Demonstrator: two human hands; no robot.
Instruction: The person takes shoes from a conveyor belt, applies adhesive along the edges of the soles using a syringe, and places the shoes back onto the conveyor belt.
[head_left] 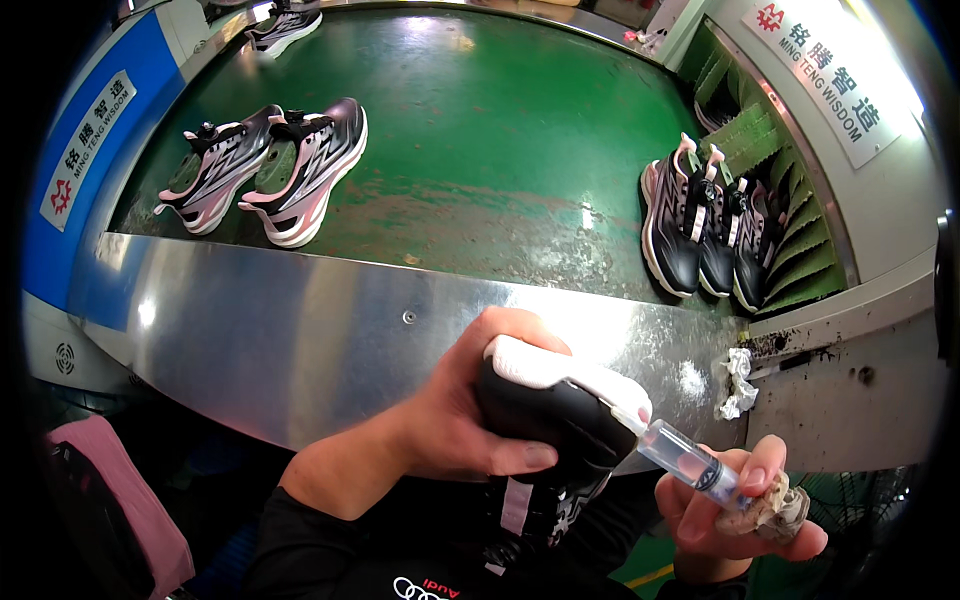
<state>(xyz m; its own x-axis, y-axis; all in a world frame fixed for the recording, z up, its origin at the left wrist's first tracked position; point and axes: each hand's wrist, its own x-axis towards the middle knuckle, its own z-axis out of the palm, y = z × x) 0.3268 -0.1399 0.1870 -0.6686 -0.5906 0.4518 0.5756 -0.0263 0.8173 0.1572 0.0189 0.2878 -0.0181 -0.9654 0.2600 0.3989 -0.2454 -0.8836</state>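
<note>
A black sneaker with a white sole (528, 364) is gripped by my left hand (452, 415), its toe toward the middle of the view and its laced upper hanging below. The fingers wrap over the sole and the thumb presses on the black toe. My right hand (735, 500) is closed around a clear plastic syringe (690, 462), with a crumpled, stained wad of tissue (775, 512) also in the fingers. The syringe's tip touches, or nearly touches, the seam between the sole and upper at the sneaker's right side.
Beyond a metal ledge (300, 340) lies a green conveyor belt (480, 150). A pair of sneakers (315, 175) stands on its left, another shoe (285, 32) farther back. More sneakers (680, 230) cluster by a green strip curtain (800, 240) at right. Crumpled white tissue (738, 385) lies on the ledge.
</note>
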